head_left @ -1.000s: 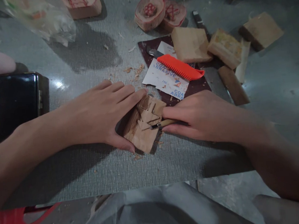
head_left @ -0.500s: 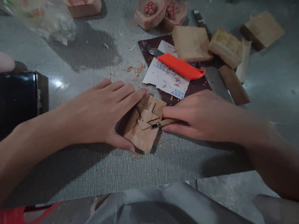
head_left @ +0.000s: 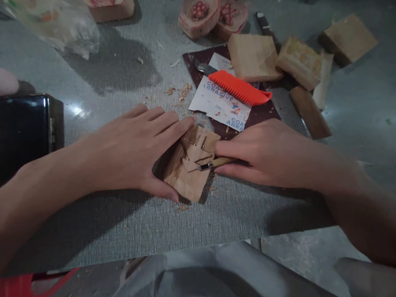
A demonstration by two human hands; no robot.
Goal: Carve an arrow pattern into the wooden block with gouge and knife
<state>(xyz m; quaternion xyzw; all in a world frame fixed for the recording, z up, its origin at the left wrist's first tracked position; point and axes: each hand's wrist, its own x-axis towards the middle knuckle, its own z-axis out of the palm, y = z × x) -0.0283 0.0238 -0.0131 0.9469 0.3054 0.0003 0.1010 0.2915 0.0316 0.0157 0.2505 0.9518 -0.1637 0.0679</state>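
Note:
A small wooden block [head_left: 194, 185] with grooves cut in its top face lies tilted on the table. My left hand [head_left: 126, 146] grips its left side, thumb at the near corner and fingertips at the far corner. Pinched in my right hand [head_left: 269, 155] is a carving tool [head_left: 216, 164] with a wooden handle and a metal collar. Its thin tip points left and rests on the block's face, below the cut lines. The fingers of my right hand come up against the block's right edge.
Beyond the block, an orange-handled cutter [head_left: 239, 87] lies on sandpaper [head_left: 201, 100]. Several wood pieces, including a square block [head_left: 254, 56], lie to the right. Carved round pieces [head_left: 198, 13] sit at the back. A dark shiny box [head_left: 19, 138] stands left; wood shavings [head_left: 184, 91] are scattered about.

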